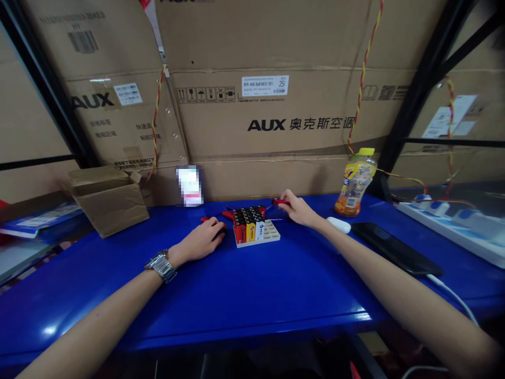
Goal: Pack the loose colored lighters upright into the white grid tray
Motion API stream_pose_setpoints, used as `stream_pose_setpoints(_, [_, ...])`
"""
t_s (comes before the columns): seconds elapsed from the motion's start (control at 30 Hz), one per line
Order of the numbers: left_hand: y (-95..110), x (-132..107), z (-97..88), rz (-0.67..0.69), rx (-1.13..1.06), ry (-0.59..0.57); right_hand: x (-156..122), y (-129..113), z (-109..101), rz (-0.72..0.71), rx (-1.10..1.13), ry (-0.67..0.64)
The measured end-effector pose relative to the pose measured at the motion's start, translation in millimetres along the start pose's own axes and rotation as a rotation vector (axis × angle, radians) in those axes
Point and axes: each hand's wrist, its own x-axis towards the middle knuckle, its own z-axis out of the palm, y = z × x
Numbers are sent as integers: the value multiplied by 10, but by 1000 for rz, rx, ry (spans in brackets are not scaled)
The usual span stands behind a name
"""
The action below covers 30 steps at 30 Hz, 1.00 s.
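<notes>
A white gridded tray (271,232) sits on the blue table (252,284), holding several upright batteries (248,222) in red, black, yellow and white. My left hand (205,240), with a metal watch on the wrist, rests just left of the tray with its fingers curled over a red item (205,219) that I cannot make out well. My right hand (299,210) is behind the tray's right side, pinching a red battery (279,201). Another loose red battery (228,214) lies by the tray's back left corner.
An open cardboard box (108,197) stands at the left. A yellow drink bottle (355,181), a white oval object (339,225), a black phone (394,247) with a cable and a white power strip (450,223) lie at the right. Large AUX cartons (260,105) wall the back.
</notes>
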Motion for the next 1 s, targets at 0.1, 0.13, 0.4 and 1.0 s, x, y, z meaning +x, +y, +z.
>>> stream_pose_setpoints(0.1, [-1, -2, -1, -3, 4, -11, -1, -128, 27, -10, 232, 90])
stream_pose_setpoints(0.13, [-3, -3, 3, -2, 3, -5, -4, -184, 32, 14, 278, 101])
stream_pose_setpoints(0.4, [-26, -7, 30, 14, -9, 27, -62, -528, 68, 172, 447, 83])
stream_pose_setpoints(1.0, [-4, -6, -2, 3, -16, 4, -116, -572, 64, 143, 343, 135])
